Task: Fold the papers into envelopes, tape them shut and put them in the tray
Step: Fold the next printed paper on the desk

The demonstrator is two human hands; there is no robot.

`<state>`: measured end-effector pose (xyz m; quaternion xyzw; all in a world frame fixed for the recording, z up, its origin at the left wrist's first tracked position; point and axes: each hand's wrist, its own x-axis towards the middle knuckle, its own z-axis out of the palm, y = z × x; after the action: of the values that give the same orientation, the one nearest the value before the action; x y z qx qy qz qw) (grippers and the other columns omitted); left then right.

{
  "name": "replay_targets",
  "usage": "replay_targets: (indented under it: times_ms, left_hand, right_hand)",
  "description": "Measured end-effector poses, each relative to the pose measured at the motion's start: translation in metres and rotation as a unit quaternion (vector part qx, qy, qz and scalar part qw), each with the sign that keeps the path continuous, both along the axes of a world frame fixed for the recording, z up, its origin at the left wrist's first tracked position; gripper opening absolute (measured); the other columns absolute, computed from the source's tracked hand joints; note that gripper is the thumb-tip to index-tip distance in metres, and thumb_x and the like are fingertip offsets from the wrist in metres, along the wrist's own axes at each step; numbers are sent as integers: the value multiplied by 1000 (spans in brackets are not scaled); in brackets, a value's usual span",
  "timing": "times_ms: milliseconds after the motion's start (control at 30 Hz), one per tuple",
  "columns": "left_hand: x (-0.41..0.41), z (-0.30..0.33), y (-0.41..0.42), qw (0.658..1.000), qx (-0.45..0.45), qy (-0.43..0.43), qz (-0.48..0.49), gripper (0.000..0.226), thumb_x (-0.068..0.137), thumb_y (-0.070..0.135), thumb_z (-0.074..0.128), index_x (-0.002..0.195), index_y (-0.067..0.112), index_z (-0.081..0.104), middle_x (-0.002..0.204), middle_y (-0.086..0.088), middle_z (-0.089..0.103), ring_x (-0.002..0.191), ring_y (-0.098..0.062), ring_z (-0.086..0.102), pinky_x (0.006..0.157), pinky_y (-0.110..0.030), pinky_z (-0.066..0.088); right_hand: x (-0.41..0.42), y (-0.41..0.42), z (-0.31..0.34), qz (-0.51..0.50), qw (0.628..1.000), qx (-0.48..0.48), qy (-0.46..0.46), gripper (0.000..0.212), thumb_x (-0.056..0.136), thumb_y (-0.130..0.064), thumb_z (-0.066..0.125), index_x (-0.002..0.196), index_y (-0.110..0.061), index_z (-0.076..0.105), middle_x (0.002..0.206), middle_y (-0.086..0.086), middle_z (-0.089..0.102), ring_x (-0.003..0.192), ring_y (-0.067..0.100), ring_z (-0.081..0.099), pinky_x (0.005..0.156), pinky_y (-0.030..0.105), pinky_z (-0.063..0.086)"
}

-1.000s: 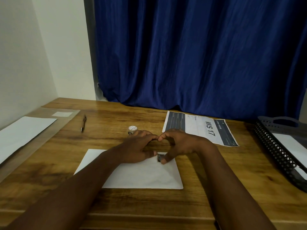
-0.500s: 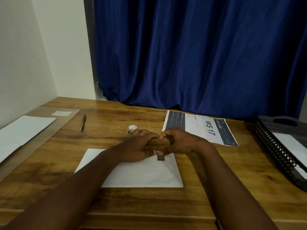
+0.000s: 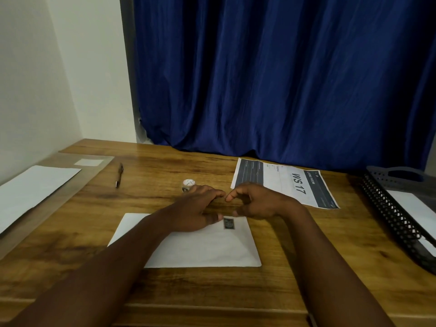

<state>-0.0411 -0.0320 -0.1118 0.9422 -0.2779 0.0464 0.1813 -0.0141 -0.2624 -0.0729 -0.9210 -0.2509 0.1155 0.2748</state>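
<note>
A folded white envelope (image 3: 203, 249) lies flat on the wooden desk in front of me. A small dark square sticker (image 3: 228, 223) sits near its far edge, uncovered. My left hand (image 3: 195, 208) rests on the envelope's far edge with fingers stretched over the desk and the thumb just left of the sticker. My right hand (image 3: 254, 201) hovers at the far right corner, fingers loosely curled, thumb tip just above the sticker, holding nothing that I can see. A small white tape roll (image 3: 188, 184) stands just behind my left hand. The black mesh tray (image 3: 387, 204) holds white paper at the right.
A sheet printed "WS 17" (image 3: 283, 182) lies behind my right hand. At the left edge is a stack of plain white paper (image 3: 35, 185), with a pen (image 3: 119, 175) beside it. A blue curtain hangs behind the desk.
My right thumb has lifted off the dark sticker and the right hand has drawn slightly back and right. The sticker now shows fully. My left hand has stayed put.
</note>
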Motion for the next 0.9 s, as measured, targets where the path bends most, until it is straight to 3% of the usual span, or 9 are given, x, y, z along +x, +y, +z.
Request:
replay_targets:
  times_ms: [167, 333, 533, 633, 733, 900]
  left_hand:
    - [1, 2, 4, 990, -129, 45, 16, 49, 105, 29, 56, 152, 28, 42, 137, 6, 56, 125, -8, 51, 104, -30, 46]
    - [4, -2, 3, 988, -147, 34, 28, 44, 107, 24, 50, 150, 28, 41, 123, 8, 58, 106, 0, 55, 82, -10, 41]
    - [7, -7, 3, 992, -120, -25, 26, 46, 105, 18, 52, 150, 24, 44, 135, 2, 61, 114, -3, 52, 84, -3, 37]
    - [6, -5, 3, 992, -112, -51, 12, 48, 101, 13, 59, 147, 21, 49, 135, 0, 63, 117, -7, 57, 87, -3, 37]
    - [0, 4, 3, 986, -131, -104, 12, 44, 98, 11, 62, 141, 22, 57, 128, 3, 66, 109, -1, 56, 88, -4, 39]
    - [-11, 28, 12, 956, -172, -232, 41, 29, 95, 12, 62, 123, 18, 69, 111, 3, 70, 103, -12, 61, 90, -35, 53]
  right_hand:
    - [-4, 4, 2, -26, 998, 64, -7, 11, 95, -26, 73, 103, -25, 78, 99, -7, 77, 94, 10, 71, 92, 36, 60]
    - [-15, 21, 5, 11, 1000, -4, 9, 35, 71, -52, 88, 96, -32, 77, 89, -10, 73, 83, 7, 67, 78, 35, 57]
    - [-20, 32, 5, 9, 994, -105, -11, 53, 61, -61, 90, 102, -36, 66, 100, -13, 65, 91, 10, 62, 78, 33, 56]
    - [-19, 33, 4, 13, 995, -101, 4, 46, 64, -55, 91, 95, -32, 68, 96, -12, 66, 88, 10, 62, 69, 27, 50]
    - [-17, 33, 3, 26, 995, -92, 25, 39, 66, -52, 91, 91, -28, 72, 90, -11, 70, 86, 10, 65, 68, 25, 49]
    - [-20, 31, 6, 51, 997, -40, 33, 30, 71, -45, 90, 87, -26, 72, 84, -11, 70, 82, 9, 65, 73, 32, 56]
